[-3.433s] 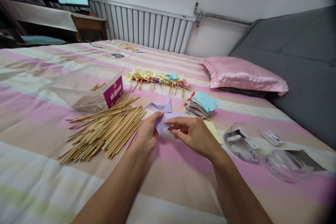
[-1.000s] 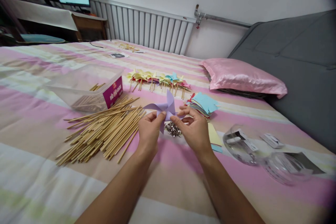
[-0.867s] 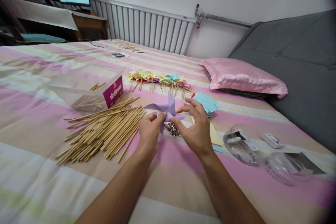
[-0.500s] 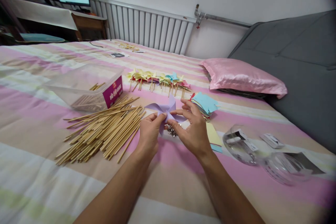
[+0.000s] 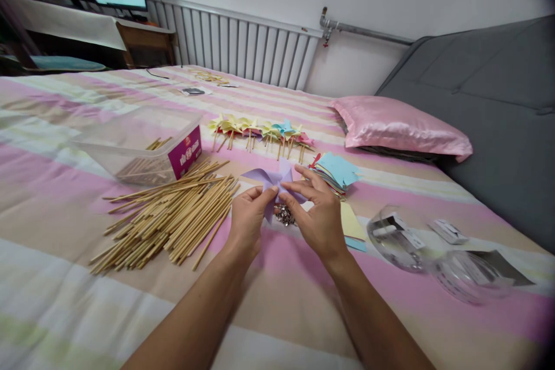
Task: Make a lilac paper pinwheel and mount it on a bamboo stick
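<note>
A purple paper pinwheel (image 5: 260, 176) is held above the bed between my two hands, its folded blades spread around the middle. My left hand (image 5: 249, 219) pinches it near the centre from the left, thumb on top. From the right, my right hand (image 5: 318, 214) grips it with thumb and forefinger close to the centre, the other fingers partly raised. Just below the pinwheel lies a small heap of shiny metal pieces (image 5: 285, 215), partly hidden by my hands. A pile of thin wooden sticks (image 5: 173, 219) lies left of my left hand.
A clear plastic box (image 5: 143, 150) with sticks stands at the left. Finished pinwheels (image 5: 255, 127) lie in a row behind my hands. Coloured paper (image 5: 340, 169), a yellow sheet (image 5: 351, 222), a clear round container (image 5: 394, 240) and a pink pillow (image 5: 399, 127) are at the right.
My right thumb has shifted slightly toward the pinwheel's centre, and the pinwheel has tilted a little. Both hands keep hold of it; the things on the bed stay put.
</note>
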Demonstrator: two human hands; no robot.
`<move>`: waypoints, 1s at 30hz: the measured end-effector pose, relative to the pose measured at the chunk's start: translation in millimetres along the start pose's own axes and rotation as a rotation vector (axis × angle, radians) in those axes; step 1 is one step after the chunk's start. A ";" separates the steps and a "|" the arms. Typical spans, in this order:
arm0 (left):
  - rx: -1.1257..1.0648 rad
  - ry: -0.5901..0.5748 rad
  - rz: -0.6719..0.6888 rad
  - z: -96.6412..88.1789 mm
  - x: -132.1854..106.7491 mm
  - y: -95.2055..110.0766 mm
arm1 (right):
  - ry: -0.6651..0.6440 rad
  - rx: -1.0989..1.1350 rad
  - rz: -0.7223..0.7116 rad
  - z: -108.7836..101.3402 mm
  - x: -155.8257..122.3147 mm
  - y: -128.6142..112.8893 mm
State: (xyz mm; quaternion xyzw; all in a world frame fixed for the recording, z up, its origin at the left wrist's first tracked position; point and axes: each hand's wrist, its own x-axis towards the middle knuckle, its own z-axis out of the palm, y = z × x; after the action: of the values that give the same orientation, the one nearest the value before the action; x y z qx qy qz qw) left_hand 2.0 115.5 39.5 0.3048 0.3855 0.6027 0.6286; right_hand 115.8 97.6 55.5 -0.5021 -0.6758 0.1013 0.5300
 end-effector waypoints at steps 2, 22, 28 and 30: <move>0.002 0.004 -0.007 0.5 -0.1 0.2 | -0.005 0.008 0.001 0.0 0.1 -0.1; 0.188 -0.031 0.135 4.8 -5.2 0.3 | 0.072 -0.131 -0.034 -0.1 -0.7 0.9; 0.193 -0.038 0.122 5.7 -4.9 0.2 | 0.096 -0.140 -0.017 1.3 -1.6 1.7; 0.193 -0.031 0.116 6.0 -5.2 0.2 | 0.100 -0.140 -0.012 2.2 -2.4 0.7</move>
State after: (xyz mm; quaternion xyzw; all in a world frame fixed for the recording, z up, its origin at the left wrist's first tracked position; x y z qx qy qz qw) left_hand 7.1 110.9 43.3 0.3951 0.4137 0.5934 0.5663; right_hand 114.2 96.9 52.6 -0.5384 -0.6568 0.0252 0.5273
